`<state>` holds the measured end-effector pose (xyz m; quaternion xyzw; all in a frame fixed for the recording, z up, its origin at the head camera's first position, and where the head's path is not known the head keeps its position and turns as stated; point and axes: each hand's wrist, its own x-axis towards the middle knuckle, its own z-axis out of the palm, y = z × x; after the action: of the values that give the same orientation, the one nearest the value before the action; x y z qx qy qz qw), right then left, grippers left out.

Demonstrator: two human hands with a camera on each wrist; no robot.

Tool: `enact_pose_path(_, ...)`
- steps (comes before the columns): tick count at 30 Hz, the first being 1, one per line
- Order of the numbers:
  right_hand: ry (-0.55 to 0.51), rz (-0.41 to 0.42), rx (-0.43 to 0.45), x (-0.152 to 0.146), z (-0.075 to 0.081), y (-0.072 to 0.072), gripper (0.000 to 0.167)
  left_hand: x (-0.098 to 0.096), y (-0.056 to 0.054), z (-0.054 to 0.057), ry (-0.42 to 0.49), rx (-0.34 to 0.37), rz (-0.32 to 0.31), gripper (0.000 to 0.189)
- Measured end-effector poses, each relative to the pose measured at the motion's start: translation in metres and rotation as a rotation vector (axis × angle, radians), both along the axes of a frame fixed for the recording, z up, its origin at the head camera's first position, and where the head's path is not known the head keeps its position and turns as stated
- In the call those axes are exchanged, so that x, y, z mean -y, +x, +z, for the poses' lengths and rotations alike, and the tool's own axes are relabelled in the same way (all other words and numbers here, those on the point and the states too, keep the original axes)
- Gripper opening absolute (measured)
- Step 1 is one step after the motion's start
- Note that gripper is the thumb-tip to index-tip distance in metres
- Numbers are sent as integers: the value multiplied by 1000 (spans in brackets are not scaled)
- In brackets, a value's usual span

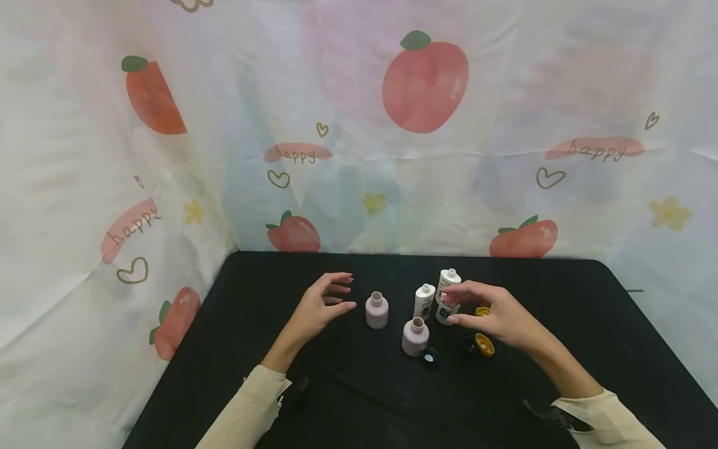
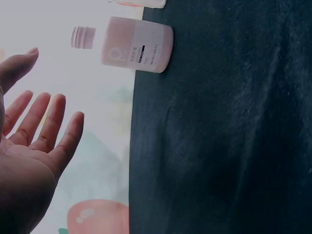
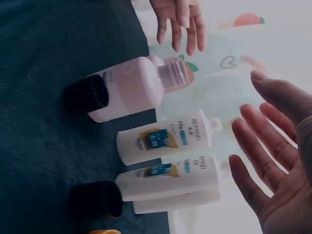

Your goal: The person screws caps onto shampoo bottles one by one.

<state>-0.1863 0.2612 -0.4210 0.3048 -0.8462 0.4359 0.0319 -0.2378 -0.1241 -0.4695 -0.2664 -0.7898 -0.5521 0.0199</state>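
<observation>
In the head view the left hand hovers over the table with relaxed fingers, holding nothing. Just right of it stands an uncapped pale pink bottle, also seen in the left wrist view with its threaded neck bare. A second uncapped pink bottle stands nearer the person. The right hand is raised beside several white bottles, partly covering them in the head view. Its fingers are loosely bent and apart from the bottles in the right wrist view, with nothing held.
One black cap lies by the nearer pink bottle. Another dark cap lies close to a yellow cap, with a second yellow cap partly behind the right hand. A patterned curtain hangs behind the black table.
</observation>
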Motion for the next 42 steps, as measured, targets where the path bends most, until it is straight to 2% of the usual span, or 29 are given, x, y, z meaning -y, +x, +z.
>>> enact_pose_path(5,-12,17,18,1,-11,5,47,-9,-2,-8,67,70,-35,57)
enact_pose_path(8,-18,32,43,5,-16,8,47,-12,-5,-15,106,117,-76,58)
enact_pose_path(14,-45,55,82,9,-24,10,44,-19,-12,-26,100,168,-131,64)
enact_pose_path(18,-48,55,96,12,-31,10,43,-25,-12,-30,85,180,-129,63)
enact_pose_path(27,-27,38,154,17,-46,18,45,-41,-11,-40,58,258,-137,66)
enact_pose_path(36,-9,15,184,24,-58,25,46,-50,-15,-45,49,265,-97,66)
enact_pose_path(42,13,-39,219,26,-62,27,41,-54,-16,-48,37,273,-76,68)
